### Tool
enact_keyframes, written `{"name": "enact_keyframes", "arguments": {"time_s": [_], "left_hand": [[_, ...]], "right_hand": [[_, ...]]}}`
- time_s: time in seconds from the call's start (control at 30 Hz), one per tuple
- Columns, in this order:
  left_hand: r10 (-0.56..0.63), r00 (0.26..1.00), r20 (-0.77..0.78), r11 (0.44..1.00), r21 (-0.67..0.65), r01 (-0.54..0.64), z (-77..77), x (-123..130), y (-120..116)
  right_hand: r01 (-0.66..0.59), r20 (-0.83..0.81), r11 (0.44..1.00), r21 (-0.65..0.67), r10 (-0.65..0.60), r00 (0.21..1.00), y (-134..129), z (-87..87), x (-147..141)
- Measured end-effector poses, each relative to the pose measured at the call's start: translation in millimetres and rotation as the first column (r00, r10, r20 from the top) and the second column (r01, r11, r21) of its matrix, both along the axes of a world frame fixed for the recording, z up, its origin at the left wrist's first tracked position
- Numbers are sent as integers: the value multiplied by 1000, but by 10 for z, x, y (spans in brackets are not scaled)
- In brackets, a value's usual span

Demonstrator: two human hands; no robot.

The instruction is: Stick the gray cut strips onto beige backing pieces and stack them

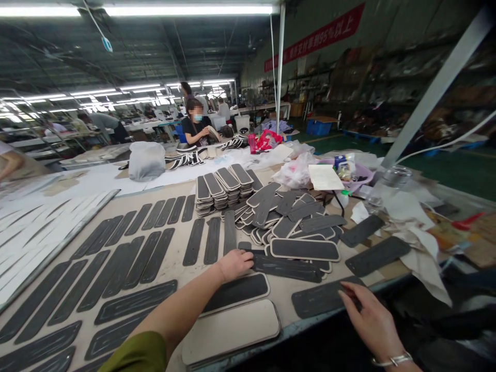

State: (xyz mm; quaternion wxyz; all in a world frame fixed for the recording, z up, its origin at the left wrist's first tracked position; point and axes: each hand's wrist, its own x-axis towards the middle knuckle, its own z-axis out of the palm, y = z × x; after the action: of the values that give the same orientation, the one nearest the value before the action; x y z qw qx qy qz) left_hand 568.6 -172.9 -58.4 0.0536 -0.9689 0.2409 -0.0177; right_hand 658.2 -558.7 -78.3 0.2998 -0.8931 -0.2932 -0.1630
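My left hand (235,264) is closed, fingers curled at the left end of a dark grey strip (287,266) that lies against the pile. Under my left wrist is a dark panel with a pale border (240,292), overlapping a plain beige panel (232,330). My right hand (370,312) is at the table's front edge, its thumb and forefinger apart, over the right end of another dark strip (318,298). A bracelet circles that wrist. Ahead, a loose pile holds bordered panels (304,249) and dark strips, with neat stacks of bordered panels (222,188) behind.
Rows of dark strips (124,263) cover the table's left half, beside a white slatted board (42,232). At right are a lilac basket (358,181), a notepad (325,177) and crumpled paper (411,237). A slanted metal post (434,88) rises there. A masked co-worker (197,126) sits across.
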Motion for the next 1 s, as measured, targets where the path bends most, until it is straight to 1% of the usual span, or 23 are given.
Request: {"name": "enact_keyframes", "arguments": {"time_s": [0.17,0.3,0.57,0.73,0.8,0.87,0.93,1.0], "left_hand": [[82,996,28,995,-50,-81,-48,15,11],[6,1000,20,998,-63,-4,-95,33,35],[-78,997,-16,996,-52,77,-144,137,39],[-164,986,-11,985,-50,164,-130,211,1],[-165,986,-9,986,-31,164,-108,219,-35],[-141,990,-8,990,-20,141,-55,204,-80],[-105,994,8,993,-48,106,54,165,-127],[-62,997,41,991,-118,67,234,100,-171]], "right_hand": [[-14,-56,1000,21,15,998,-60,-8,-189],[-10,-104,998,55,15,994,-65,-19,-272],[-50,-201,995,85,67,977,-80,-171,-520],[-32,-238,994,107,57,970,-72,-151,-588],[-26,-241,992,127,56,969,-58,-121,-594],[-23,-238,988,150,58,970,-42,-83,-603],[-22,-241,984,174,64,968,-21,-47,-618],[-17,-258,977,211,73,963,9,-22,-633]]}}
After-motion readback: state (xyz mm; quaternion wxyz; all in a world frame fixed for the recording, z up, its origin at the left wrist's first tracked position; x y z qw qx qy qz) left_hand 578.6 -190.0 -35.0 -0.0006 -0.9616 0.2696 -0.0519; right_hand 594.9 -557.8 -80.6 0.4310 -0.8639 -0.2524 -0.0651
